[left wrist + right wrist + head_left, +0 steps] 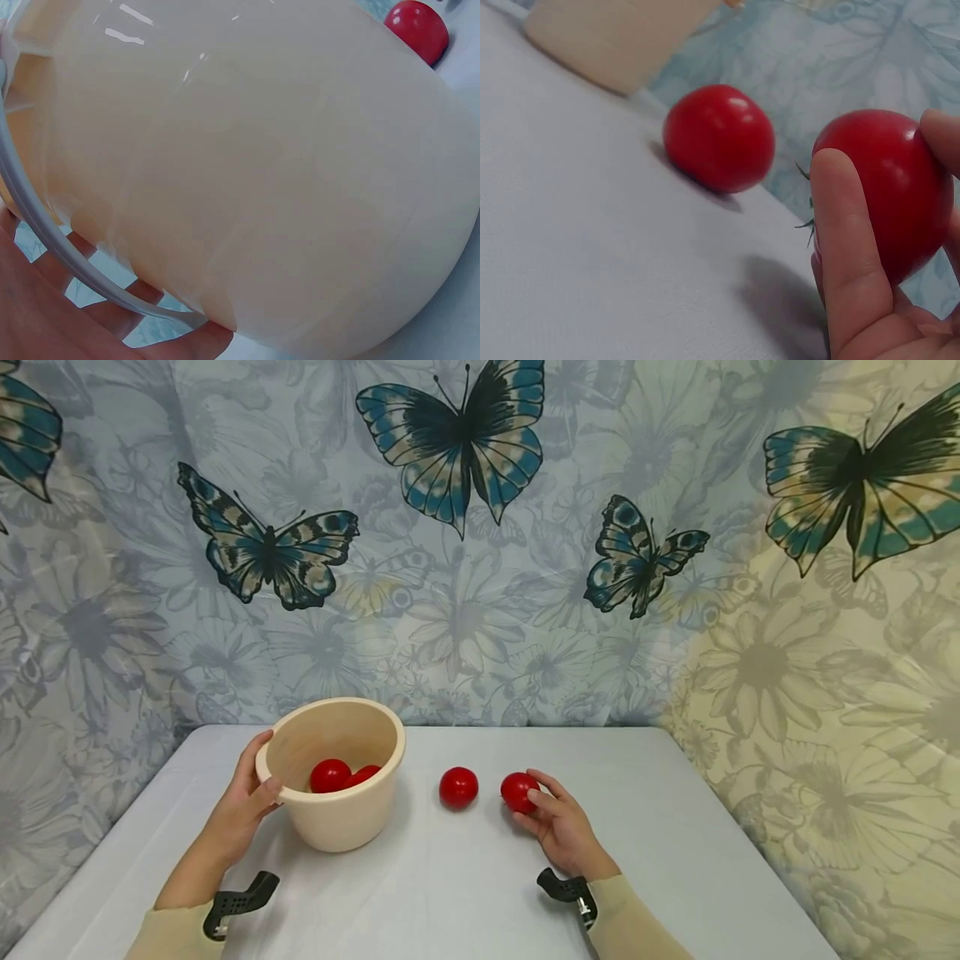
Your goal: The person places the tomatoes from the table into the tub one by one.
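A cream plastic bucket (341,822) stands left of the middle on the table, tilted slightly. My left hand (236,814) grips its left side at the rim, thumb at the front and fingers further back. Inside the bucket lie red tomatoes (330,775), at least two showing. In the right wrist view, a red tomato (889,187) with green sepals sits between the thumb and fingers of my right hand (561,827); its shadow falls apart from it on the cloth. Another tomato (458,788) rests on the table between bucket and right hand.
A white cloth covers the table (465,893). Behind it hangs a floral backdrop (465,635) with butterflies, which also runs along both sides. A thin pale handle (56,240) curves along the bucket near the left hand. Black straps (570,893) sit on both wrists.
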`<action>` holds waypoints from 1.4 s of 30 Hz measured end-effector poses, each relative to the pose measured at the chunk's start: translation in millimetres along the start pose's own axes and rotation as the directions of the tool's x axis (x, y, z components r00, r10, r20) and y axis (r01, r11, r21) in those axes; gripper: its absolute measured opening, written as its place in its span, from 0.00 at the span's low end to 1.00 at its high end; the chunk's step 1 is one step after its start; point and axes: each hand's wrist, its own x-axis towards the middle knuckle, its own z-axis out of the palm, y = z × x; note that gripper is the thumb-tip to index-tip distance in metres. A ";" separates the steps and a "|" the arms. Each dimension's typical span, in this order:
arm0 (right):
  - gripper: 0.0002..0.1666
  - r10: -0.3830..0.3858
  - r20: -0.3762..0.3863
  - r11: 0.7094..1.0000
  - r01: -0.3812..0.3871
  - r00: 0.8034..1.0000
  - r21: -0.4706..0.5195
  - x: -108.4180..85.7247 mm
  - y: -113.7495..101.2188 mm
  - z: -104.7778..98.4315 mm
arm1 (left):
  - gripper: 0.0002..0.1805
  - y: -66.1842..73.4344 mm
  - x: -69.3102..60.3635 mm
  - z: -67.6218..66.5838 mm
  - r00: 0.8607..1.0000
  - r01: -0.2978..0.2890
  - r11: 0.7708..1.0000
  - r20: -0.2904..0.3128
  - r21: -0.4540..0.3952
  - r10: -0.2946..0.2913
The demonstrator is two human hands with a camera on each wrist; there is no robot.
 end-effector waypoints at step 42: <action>0.30 -0.090 0.211 0.966 0.137 0.973 -0.220 -21.4 -106.2 161.9 | 0.38 -0.5 1.0 0.5 1.000 0.001 1.000 -0.003 -0.031 -0.001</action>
